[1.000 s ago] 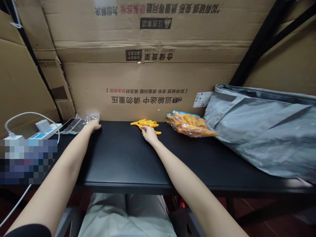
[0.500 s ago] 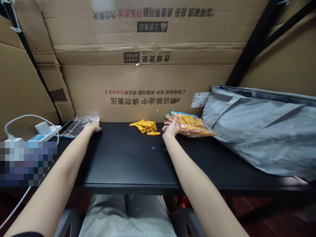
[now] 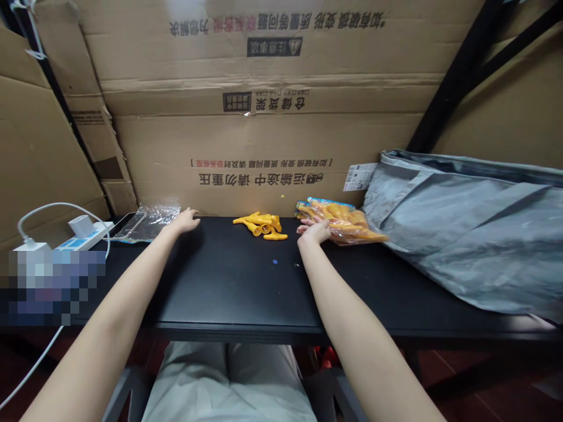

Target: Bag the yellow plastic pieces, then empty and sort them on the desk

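While left hand point(image 3: 185, 221) lies flat, released — right hand point(image 3: 314, 231) touches orange-parts bag point(image 3: 347, 225), fingers loose.

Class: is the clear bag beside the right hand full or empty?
Not empty: many orange pieces show through the bag, which the right hand touches. A small loose pile lies outside it on the table.

Light soft, even, from above and front. Cardboard wall point(image 3: 272, 146) well lit, warm tone; pale glare smear near its top. Black desk point(image 3: 229, 293) matte, faint sheen along front edge; space beneath dark, murky. Shadows weak, thin ones under left hand point(image 3: 187, 221) and right hand point(image 3: 314, 232). Clear plastic bag point(image 3: 153, 215) at far left corner glints. Wide-angle bend: carton edges bow, forearms stretch toward bottom corners. Mosaic block point(image 3: 57, 287) at desk's left edge. Focus fair, carton print legible.
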`<state>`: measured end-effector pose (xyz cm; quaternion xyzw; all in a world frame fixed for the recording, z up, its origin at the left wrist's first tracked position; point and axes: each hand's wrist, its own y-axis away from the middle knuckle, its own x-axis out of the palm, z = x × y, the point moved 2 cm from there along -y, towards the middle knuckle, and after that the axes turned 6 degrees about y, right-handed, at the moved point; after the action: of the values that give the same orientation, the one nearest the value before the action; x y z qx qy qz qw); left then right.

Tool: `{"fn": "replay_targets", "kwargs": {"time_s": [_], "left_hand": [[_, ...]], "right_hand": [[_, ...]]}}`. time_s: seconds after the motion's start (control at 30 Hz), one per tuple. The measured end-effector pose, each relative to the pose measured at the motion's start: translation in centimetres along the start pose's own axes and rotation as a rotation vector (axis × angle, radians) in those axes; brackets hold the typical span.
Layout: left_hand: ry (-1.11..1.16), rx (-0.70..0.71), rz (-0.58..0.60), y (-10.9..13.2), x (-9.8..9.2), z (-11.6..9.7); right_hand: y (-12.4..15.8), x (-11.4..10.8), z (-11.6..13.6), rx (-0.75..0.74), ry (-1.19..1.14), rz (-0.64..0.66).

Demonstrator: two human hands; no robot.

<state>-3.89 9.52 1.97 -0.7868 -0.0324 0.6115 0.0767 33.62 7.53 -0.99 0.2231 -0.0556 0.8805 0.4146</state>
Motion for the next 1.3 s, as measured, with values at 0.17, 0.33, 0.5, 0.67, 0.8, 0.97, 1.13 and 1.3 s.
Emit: {"fn": "replay_targets", "kwargs": {"time_s": [0.17,0.33,0.5,0.67,0.8,0.97,1.13,1.3], "left_hand": [[0.175,0.100,-0.012,2.5,-0.1,-4.1],[0.326,0.147,-0.058,4.2,1.5,-6.1],[0.333,0.245,-0.074,4.9,4.2,-6.1],[0.322,0.300,-0.096,5.2,5.2,-5.7],[0.376,0.321,-0.090,5.4,5.4,-5.9],[0.535,0.257,-0.046,5.3,5.8,-5.9],[0.741,0.345,-0.138,4.7,5.8,-5.4],[0.858,0.424,-0.109,4.8,5.2,-5.4]], "right_hand": [[-0.4,-0.1,0.2,-0.238,0.201,0.034],[0.2,0.2,0.8,-0.676,0.544,0.028],[1.9,0.9,1.7,-0.869,0.812,0.076],[4.8,1.8,2.4,-0.852,0.837,0.198],[8.3,2.4,2.5,-0.734,0.621,0.432],[12.8,2.8,1.6,-0.528,0.416,0.824],[14.7,3.3,0.1,-0.435,0.399,1.149],[13.8,3.7,-0.5,-0.346,0.317,1.239]]}}
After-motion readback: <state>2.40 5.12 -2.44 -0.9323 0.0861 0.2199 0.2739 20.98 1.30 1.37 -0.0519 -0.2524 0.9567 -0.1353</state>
